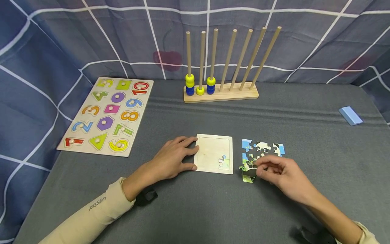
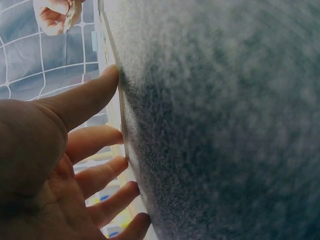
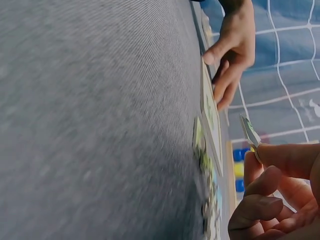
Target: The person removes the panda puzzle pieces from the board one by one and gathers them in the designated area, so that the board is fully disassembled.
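Note:
My left hand (image 1: 175, 157) rests at the left edge of a square wooden puzzle frame (image 1: 210, 152), thumb and fingers spread along its side. One jigsaw piece (image 1: 225, 163) lies in the frame's lower right corner. Between thumb and fingertips my right hand (image 1: 283, 174) pinches another jigsaw piece (image 3: 250, 132), raised above the cloth in the right wrist view. Beneath and beyond that hand, several panda jigsaw pieces (image 1: 263, 146) lie grouped to the right of the frame. In the left wrist view, the left hand's fingertips (image 2: 116, 75) meet the frame's edge.
A wooden number-and-shape board (image 1: 105, 117) lies at the left. Behind the frame stands a wooden peg rack (image 1: 220, 96) with yellow and blue beads on its left pegs. A light blue block (image 1: 350, 116) sits far right. Grid-patterned curtain hangs along the back.

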Demonstrator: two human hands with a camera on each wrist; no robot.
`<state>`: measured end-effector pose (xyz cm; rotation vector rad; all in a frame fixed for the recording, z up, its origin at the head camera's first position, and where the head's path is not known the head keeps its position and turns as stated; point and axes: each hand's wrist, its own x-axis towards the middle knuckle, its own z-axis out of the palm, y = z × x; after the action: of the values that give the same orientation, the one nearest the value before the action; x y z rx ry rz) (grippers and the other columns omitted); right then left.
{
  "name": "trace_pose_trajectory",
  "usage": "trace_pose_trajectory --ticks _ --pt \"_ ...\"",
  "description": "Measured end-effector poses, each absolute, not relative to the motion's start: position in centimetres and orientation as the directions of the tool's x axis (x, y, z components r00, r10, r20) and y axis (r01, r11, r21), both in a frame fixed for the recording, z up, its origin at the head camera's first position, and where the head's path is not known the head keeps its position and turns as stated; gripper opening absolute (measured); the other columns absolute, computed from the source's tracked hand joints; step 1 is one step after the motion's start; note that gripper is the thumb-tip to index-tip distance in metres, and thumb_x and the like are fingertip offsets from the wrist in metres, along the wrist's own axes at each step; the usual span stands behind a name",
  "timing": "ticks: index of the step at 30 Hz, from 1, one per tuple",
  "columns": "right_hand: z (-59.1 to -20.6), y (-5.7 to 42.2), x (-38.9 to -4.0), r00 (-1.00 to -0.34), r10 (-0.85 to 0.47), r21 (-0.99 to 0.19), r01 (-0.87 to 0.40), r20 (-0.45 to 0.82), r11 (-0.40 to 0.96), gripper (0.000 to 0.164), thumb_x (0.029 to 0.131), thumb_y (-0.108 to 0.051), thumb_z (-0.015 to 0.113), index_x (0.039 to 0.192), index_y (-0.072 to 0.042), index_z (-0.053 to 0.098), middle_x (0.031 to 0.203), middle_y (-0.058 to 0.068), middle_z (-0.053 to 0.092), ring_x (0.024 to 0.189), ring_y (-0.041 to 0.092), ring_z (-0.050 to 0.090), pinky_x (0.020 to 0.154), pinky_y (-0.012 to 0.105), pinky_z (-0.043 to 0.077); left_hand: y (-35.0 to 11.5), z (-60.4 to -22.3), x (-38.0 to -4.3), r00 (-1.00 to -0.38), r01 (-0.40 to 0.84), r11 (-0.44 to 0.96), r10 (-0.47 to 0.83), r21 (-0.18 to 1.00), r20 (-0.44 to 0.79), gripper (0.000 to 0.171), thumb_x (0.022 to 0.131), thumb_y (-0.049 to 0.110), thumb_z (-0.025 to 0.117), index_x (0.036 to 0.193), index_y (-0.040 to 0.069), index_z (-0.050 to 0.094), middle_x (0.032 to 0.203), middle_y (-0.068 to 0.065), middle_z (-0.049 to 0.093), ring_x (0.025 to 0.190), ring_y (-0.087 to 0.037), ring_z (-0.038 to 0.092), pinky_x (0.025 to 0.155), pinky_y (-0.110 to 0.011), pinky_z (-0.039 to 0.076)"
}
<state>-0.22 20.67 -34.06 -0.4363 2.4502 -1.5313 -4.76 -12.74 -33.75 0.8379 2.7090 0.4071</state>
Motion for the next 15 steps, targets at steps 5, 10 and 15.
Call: trace_pose_trajectory --ticks 5,10,15 --pt "-34.3 22.2 0.5 -0.940 -0.336 -0.878 -0.109 -0.061 0.465 0.015 0.091 -0.002 0.069 0.105 -0.008 0.071 0.074 0.004 0.065 0.060 0.008 0.053 0.053 0.027 0.043 -12.8 -33.7 -4.8 -0.791 0.507 0.788 0.586 0.348 -0.176 0.064 0.085 0.041 0.075 0.140 0.013 0.057 0.153 -0.011 0.039 0.138 -0.036 0.036 0.106 -0.059 0.032" --pt "-34.9 23.5 1.4 -0.943 -0.326 -0.850 -0.123 -0.060 0.512 0.014 0.091 -0.003 0.069 0.104 -0.010 0.071 0.067 0.000 0.061 0.056 0.008 0.051 0.051 0.027 0.040 -12.7 -33.7 -4.8 -0.785 0.506 0.783 0.592 0.360 -0.184 0.065 0.086 0.041 0.075 0.141 0.013 0.057 0.154 -0.010 0.038 0.138 -0.036 0.035 0.107 -0.058 0.030" --pt "-35.6 24.3 1.6 -0.951 -0.309 -0.822 -0.159 -0.022 0.546 0.018 0.089 0.000 0.071 0.103 -0.011 0.071 0.065 -0.004 0.060 0.055 0.008 0.051 0.051 0.026 0.039 -12.8 -33.6 -4.8 -0.788 0.500 0.787 0.587 0.361 -0.189 0.065 0.086 0.040 0.076 0.141 0.012 0.056 0.154 -0.011 0.038 0.138 -0.036 0.035 0.107 -0.058 0.030"
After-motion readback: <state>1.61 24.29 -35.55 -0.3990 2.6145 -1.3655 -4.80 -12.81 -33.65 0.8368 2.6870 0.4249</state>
